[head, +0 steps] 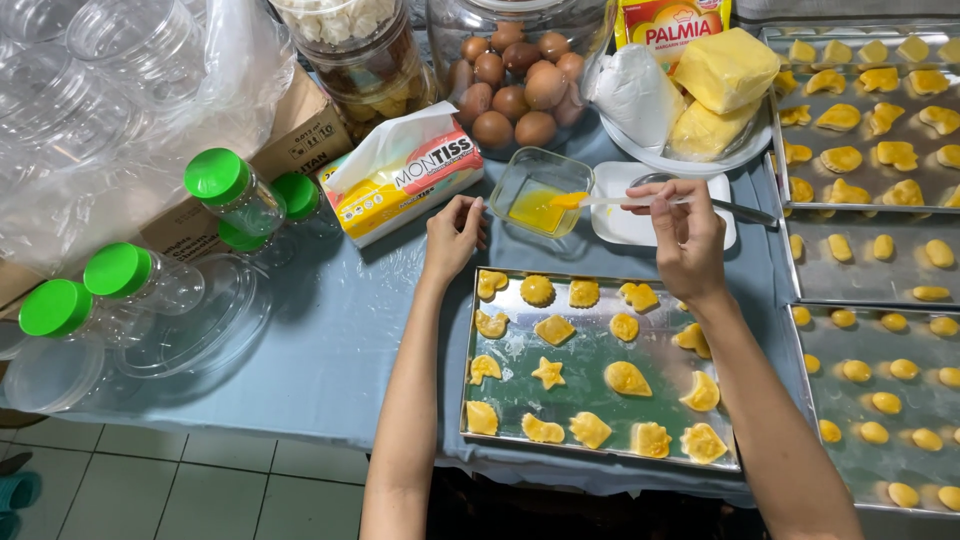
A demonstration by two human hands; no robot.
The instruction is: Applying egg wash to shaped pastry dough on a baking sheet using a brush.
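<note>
Fingers of our right hand (688, 235) pinch a brush (620, 200) over the dish (540, 190) of yellow glaze; our left hand (453, 235) rests loosely curled, empty, beside the tray (590, 365) of cookies.

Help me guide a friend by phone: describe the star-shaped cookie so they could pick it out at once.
Find the metal baking tray directly in front of the person, below both hands, on the blue tablecloth. In its middle row, second from the left, lies the star cookie. It alone has five points; its neighbours are rounds, crescents and squarish shapes.
</note>
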